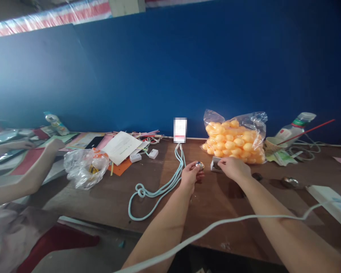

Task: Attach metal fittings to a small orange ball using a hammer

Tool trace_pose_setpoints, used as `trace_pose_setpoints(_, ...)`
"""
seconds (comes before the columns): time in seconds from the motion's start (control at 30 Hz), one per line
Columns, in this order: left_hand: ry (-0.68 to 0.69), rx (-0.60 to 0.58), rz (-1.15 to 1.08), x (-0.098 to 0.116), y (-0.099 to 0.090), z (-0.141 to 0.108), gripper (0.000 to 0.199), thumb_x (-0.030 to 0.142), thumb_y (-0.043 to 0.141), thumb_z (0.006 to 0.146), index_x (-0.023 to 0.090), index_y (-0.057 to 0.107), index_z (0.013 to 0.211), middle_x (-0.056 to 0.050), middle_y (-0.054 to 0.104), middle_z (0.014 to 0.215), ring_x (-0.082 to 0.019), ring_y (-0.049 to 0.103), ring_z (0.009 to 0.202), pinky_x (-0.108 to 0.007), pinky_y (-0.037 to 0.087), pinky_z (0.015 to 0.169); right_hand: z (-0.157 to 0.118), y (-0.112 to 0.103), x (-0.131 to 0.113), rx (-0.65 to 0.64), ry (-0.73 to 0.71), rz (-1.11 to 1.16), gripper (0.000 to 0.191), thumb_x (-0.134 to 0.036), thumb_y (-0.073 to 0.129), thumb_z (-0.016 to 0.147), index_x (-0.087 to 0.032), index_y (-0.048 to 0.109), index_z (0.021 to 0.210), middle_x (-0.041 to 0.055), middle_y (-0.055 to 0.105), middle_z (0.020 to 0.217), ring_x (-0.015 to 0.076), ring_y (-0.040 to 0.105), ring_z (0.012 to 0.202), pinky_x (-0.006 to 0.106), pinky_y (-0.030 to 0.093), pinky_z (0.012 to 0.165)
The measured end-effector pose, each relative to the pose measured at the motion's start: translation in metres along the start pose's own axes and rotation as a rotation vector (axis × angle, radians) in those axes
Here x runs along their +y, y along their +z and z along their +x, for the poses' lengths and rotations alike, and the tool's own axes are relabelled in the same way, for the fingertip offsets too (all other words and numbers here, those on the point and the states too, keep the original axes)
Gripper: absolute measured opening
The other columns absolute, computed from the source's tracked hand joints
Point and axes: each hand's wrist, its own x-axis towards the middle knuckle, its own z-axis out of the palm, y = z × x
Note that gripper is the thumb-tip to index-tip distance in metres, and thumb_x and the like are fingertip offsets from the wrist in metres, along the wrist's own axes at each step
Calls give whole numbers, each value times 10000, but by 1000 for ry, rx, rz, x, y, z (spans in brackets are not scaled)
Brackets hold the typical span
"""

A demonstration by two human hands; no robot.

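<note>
My left hand (190, 175) is closed, pinching a small shiny metallic round object (199, 165) between thumb and fingers. Just to its right, my right hand (235, 169) has its fingers pressed together at the edge of a small white-and-grey box (215, 164) low over the table. Whether that box rests on the surface or is lifted, I cannot tell. Behind my right hand stands a clear plastic bag of orange-yellow balls (235, 140). A looped light-blue cord (159, 193) lies left of my left hand, running up to a white card (180, 131) at the blue panel.
Another shiny metallic object (290, 182) and a white power strip (333, 206) lie right. A pale cable (216, 225) crosses over my forearms. A bottle (297, 127) stands back right. A crumpled plastic bag (85, 167), papers (122, 147) and another person's arm (25, 178) occupy the left.
</note>
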Motion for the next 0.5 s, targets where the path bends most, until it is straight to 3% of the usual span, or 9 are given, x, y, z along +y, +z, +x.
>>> trace_pose_setpoints(0.27,-3,-20,24,-1,-2,1,394,274,709,705,109,608,1048,-83,649,836,-89,571,574,-229,494,555,18,14,-16,-85,-81,-179,260,-344,493,810,-209,706,871,117,688,951,282,633,870,358,457,678)
trace_pose_setpoints(0.5,-12,-5,22,0,0,0,375,251,706,704,102,616,1036,-83,649,828,-88,563,565,-224,487,537,20,17,-15,-91,-92,-159,222,-261,491,802,-261,704,865,91,684,935,261,628,880,343,452,696)
